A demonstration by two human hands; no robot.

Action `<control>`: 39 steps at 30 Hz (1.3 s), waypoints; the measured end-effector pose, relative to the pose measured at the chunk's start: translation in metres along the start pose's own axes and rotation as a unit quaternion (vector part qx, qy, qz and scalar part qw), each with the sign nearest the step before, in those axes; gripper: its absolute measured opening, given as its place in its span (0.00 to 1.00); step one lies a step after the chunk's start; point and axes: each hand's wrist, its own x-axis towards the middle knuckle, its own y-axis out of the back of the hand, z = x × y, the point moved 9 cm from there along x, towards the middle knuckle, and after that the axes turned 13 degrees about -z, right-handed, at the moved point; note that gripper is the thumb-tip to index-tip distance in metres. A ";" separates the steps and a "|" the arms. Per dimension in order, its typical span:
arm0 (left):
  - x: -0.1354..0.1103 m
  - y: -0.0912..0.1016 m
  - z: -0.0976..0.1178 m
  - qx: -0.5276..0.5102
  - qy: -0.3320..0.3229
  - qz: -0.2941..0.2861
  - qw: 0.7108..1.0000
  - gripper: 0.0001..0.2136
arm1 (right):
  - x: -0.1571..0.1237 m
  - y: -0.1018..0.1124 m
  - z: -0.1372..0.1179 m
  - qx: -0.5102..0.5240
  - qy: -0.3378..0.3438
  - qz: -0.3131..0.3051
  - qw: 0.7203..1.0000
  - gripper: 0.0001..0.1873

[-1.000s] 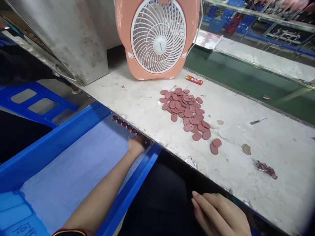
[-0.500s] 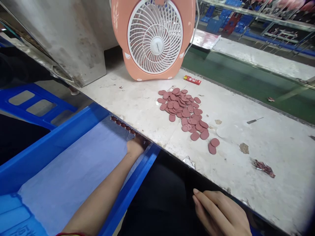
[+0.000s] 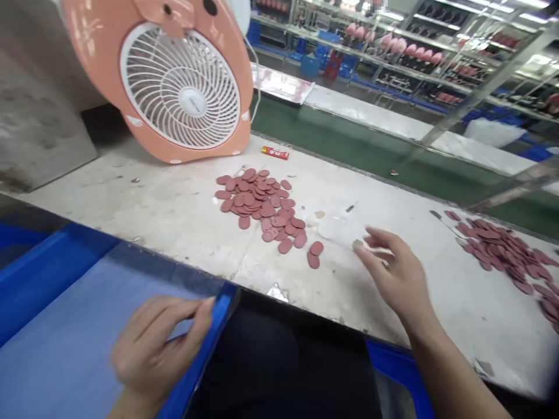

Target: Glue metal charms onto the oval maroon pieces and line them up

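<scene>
A green conveyor belt (image 3: 332, 145) runs before metal racks (image 3: 384, 64) under ceiling lights (image 3: 524, 4).

My left hand (image 3: 155, 349) curls loosely low in my view, while my right hand (image 3: 393, 273) stretches forward, spread open and palm down, with my wrist slightly bent

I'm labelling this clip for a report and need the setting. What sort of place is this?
Most likely a factory workshop making small parts. A long white workbench holds a heap of flat, reddish-pink oval pieces, what looks like a green conveyor belt runs beyond it, and long racks of pink items line the background.
</scene>
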 end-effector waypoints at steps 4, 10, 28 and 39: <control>0.057 -0.070 0.082 0.019 -0.089 -0.135 0.987 0.07 | 0.052 -0.038 0.010 0.037 -0.028 -0.094 0.995 0.31; 0.100 -0.145 0.127 0.051 -0.095 -0.266 0.958 0.12 | 0.059 -0.050 0.010 0.166 -0.050 -0.105 0.979 0.14; 0.004 -0.159 0.148 -0.568 0.250 -0.544 0.565 0.18 | -0.040 -0.031 -0.006 0.608 -0.067 -0.181 0.770 0.20; -0.050 -0.154 0.139 -0.745 0.382 -0.426 0.343 0.17 | -0.089 -0.033 0.010 0.518 -0.131 -0.182 0.825 0.24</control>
